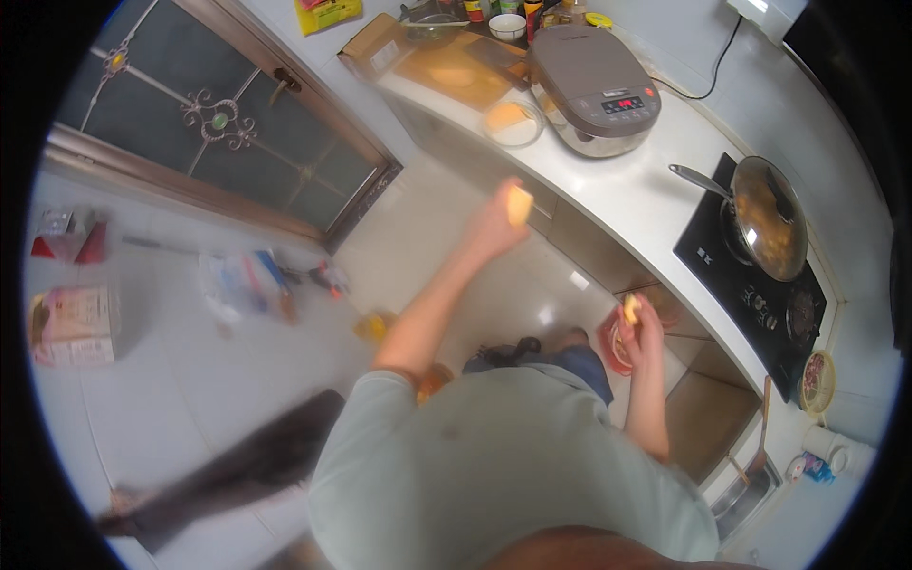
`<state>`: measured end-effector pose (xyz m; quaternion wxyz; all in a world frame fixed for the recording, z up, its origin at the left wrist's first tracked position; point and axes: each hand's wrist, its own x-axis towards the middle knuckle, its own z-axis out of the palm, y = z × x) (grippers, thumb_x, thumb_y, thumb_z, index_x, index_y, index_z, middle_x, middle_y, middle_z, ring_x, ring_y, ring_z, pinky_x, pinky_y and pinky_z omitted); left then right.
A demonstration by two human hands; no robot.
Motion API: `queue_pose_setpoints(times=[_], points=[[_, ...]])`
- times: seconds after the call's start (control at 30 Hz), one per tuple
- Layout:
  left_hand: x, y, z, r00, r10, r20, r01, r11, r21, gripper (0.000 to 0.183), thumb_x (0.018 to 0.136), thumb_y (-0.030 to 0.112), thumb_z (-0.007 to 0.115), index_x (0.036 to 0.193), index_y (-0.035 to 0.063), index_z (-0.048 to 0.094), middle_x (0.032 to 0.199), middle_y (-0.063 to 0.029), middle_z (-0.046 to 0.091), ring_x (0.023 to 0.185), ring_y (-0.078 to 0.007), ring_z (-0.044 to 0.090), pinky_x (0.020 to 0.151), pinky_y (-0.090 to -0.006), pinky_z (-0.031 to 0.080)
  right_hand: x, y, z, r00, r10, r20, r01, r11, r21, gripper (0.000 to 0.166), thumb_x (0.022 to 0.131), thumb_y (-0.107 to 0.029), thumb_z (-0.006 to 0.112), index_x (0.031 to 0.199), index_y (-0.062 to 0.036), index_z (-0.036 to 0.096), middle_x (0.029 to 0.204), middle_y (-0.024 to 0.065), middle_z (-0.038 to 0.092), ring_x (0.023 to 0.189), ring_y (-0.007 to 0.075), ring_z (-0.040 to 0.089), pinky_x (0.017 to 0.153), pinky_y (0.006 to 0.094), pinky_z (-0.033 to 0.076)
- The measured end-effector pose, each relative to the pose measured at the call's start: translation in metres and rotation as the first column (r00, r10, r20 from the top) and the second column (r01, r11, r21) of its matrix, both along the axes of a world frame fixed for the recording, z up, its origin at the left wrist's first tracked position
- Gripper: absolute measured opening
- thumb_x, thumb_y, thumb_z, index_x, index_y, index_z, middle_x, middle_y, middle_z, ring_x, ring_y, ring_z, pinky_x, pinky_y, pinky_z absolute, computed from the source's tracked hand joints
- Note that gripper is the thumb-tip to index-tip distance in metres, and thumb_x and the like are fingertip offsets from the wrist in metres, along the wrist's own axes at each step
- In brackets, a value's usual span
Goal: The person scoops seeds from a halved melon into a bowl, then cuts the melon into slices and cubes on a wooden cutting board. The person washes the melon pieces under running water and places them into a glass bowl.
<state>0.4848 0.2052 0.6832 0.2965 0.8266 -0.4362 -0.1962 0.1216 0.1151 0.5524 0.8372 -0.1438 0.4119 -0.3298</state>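
My left hand [493, 226] is raised over the floor and grips a pale yellow chunk of food [520, 206]. Lower and to the right, near the cabinet fronts, my right hand [647, 329] holds a smaller yellow piece [631, 309] between the fingertips. Just beyond that hand, low down, a red plastic bin or basin [614, 345] shows in part. On the counter edge ahead, a glass dish [514, 135] contains another yellow piece. Whether these are fruit or vegetable cannot be told.
A grey rice cooker [595, 78] with a lit display stands on the counter [662, 178]. Behind the dish are a wooden cutting board [445, 75] and a knife [491, 53]. A lidded frying pan [769, 217] sits on the black hob [702, 235]. A glazed door [235, 121] is at left.
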Motion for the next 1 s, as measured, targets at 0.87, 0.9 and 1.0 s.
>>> queue_pose_setpoints(times=[0.87,0.9,1.0], points=[[0.631,-0.305,-0.102,0.679,-0.462,0.57,0.241,0.875,0.42,0.074,0.078,0.019,0.069,0.146,0.0237,0.04,0.11,-0.0205,0.064,0.101,-0.0381,0.066,0.084,-0.0472,0.054,0.511,-0.185,-0.03,0.99,-0.128,-0.059,0.117,0.981,-0.157,0.025,0.099,-0.004,0.057,0.123,0.0032,0.052,0.113,0.0134,0.063,0.095,0.0189,0.068,0.079,0.0257,0.061],[0.644,-0.315,-0.124,0.657,-0.508,0.557,0.278,0.85,0.447,0.074,0.078,0.02,0.069,0.146,0.0247,0.04,0.111,-0.0197,0.064,0.103,-0.0375,0.065,0.085,-0.0466,0.054,0.517,-0.182,-0.029,0.976,-0.192,-0.1,0.174,0.971,-0.164,0.026,0.099,-0.004,0.057,0.124,0.0027,0.052,0.114,0.0144,0.063,0.098,0.0215,0.068,0.08,0.0264,0.061],[0.662,-0.344,-0.155,0.627,-0.621,0.47,0.393,0.773,0.498,0.072,0.079,0.022,0.073,0.144,0.0267,0.042,0.112,-0.0188,0.064,0.106,-0.036,0.064,0.087,-0.0457,0.053,0.54,-0.165,-0.02,0.914,-0.393,-0.097,0.386,0.918,-0.088,0.027,0.099,-0.004,0.058,0.125,0.0008,0.052,0.116,0.0157,0.063,0.1,0.026,0.068,0.081,0.0298,0.062]])
